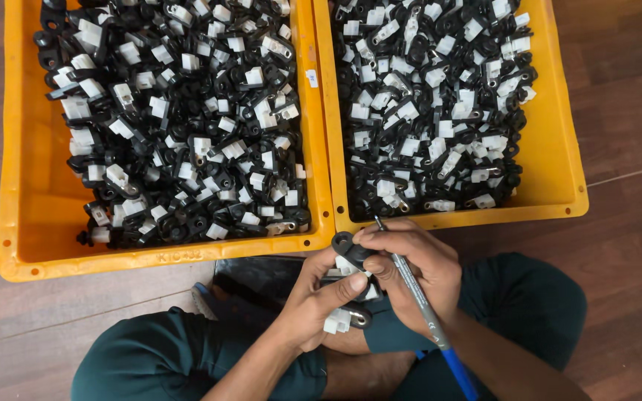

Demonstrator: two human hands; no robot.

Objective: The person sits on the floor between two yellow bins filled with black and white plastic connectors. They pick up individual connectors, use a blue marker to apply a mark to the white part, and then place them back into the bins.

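You are pinching a small black-and-white plastic clip part (351, 249) in your left hand (317, 301) while your right hand (414, 271), gripping a slim grey-and-blue pen (425, 308), is angling its tip just above it.

A small black plastic part with a looped end and white clip (351, 252) sits upright just below the crates' near rims. A slim grey pen with a blue end (417, 293) slants across beside it, tip up.
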